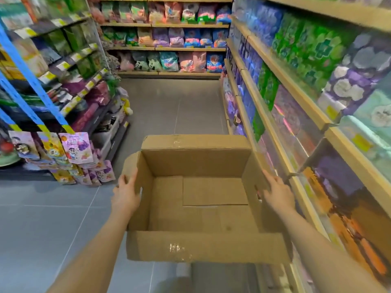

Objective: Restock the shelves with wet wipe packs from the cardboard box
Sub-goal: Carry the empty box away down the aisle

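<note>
An open brown cardboard box point(201, 199) is held in front of me above the grey floor, its flaps folded out. Nothing lies inside it; only the bare bottom shows. My left hand point(125, 192) grips the box's left wall and flap. My right hand point(278, 192) grips the right wall. Wooden shelves point(273, 123) on my right are packed with purple, green and pale packs point(304, 49), blurred by motion.
The grey tiled aisle floor point(179, 106) runs ahead to a back shelf of colourful bags point(169, 39). On the left stands a rack with blue uprights point(25, 66), and cartoon-printed pouches point(75, 148) hang low beside it.
</note>
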`<state>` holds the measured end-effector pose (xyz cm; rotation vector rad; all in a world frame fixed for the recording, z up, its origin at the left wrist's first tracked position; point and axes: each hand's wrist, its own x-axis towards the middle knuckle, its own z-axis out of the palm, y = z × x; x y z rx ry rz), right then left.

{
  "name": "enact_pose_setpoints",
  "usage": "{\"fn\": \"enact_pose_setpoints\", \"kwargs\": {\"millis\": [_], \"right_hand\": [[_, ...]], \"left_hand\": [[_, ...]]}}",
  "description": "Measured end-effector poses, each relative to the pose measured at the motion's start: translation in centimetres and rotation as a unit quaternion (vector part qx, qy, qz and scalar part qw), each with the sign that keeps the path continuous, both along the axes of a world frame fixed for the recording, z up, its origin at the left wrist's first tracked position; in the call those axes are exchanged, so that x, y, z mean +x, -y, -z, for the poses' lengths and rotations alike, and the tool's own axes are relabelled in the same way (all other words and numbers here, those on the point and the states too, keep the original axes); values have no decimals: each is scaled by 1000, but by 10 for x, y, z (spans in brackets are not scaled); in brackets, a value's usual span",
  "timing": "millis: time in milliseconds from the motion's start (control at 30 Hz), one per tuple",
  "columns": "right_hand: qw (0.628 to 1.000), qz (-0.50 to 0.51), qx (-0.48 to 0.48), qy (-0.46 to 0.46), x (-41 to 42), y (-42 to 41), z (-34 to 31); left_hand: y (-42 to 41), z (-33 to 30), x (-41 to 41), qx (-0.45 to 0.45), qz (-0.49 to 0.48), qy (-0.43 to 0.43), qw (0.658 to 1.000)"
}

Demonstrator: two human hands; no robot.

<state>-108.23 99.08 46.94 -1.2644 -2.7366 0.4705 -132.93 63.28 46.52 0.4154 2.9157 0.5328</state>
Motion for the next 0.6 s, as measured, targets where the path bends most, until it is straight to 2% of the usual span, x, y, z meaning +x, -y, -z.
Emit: {"fn": "enact_pose_setpoints", "kwargs": {"millis": [367,600], "right_hand": [[999,20,33,15,-192,-100,-23],[1000,11,10,7,-332,-209,-3]], "left_hand": [[-118,-19,-212,-27,30,-2,999],[-221,-5,-347,-25,24,-13,999]]}}
